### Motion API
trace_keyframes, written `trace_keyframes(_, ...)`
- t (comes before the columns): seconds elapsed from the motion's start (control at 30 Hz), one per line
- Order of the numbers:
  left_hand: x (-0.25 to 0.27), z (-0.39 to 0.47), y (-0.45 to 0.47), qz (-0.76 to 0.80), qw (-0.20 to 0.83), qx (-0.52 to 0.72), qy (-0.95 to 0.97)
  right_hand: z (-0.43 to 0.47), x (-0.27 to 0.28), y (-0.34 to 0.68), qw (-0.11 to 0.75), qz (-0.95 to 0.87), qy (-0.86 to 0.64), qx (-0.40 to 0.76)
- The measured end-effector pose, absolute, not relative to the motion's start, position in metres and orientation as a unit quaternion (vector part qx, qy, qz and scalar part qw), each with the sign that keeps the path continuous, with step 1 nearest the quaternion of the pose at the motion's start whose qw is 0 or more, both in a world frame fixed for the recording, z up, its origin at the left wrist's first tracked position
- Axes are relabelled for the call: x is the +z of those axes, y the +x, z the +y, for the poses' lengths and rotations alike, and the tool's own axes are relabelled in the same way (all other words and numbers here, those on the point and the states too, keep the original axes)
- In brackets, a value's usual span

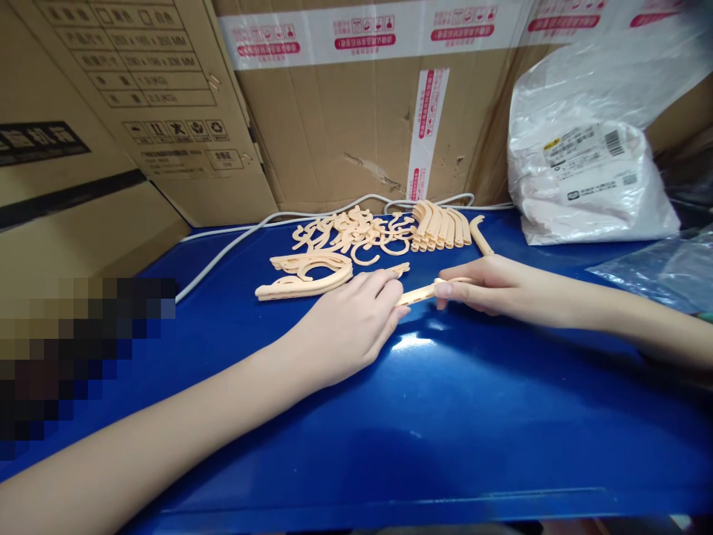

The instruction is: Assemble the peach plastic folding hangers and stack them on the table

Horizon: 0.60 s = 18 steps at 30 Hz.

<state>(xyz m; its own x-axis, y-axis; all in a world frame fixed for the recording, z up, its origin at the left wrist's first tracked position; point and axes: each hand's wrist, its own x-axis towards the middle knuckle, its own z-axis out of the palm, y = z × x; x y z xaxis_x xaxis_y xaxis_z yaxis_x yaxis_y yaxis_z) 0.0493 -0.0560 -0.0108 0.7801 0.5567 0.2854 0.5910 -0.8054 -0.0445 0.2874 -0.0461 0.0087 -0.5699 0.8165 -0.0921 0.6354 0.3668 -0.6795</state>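
Between my two hands is a cream plastic hanger arm (pixel 417 295), a slim slotted bar. My left hand (pixel 359 316) has its fingers wrapped around one end of it. The fingers of my right hand (pixel 482 286) pinch its other end, where a second cream piece seems to lie, mostly hidden. Just beyond my left hand rest folded hangers (pixel 304 286) in the same cream plastic. Farther back are a loose heap of hanger hooks (pixel 350 230) and a neat row of curved hanger arms (pixel 440 227). One single arm (pixel 480 236) lies apart, beyond my right hand.
A blue tabletop (pixel 423 423) carries everything. Cardboard boxes (pixel 334 111) wall off the back and left. A white cable (pixel 223 256) runs along the back edge. At the right stand a white plastic bag (pixel 596 186) and clear film (pixel 662 271).
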Motion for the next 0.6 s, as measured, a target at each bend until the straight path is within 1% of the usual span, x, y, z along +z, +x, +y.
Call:
trace_keyframes(0.17,-0.012,-0.056,0.048,-0.296,0.067,-0.131,-0.944,-0.045,0.007,0.286,0.125,-0.818,-0.436,0.352)
trace_keyframes(0.4,-0.01,-0.056,0.046,-0.299,0.047,-0.145,-0.942,-0.045,-0.001,0.285,0.146,-0.865,-0.412,0.247)
trace_keyframes(0.53,-0.01,-0.056,0.046,-0.306,0.047,-0.145,-0.94,-0.047,-0.003,0.284,0.178,-0.862,-0.407,0.244)
trace_keyframes(0.6,-0.011,-0.056,0.046,-0.308,0.052,-0.147,-0.939,-0.048,-0.003,0.282,0.189,-0.849,-0.417,0.263)
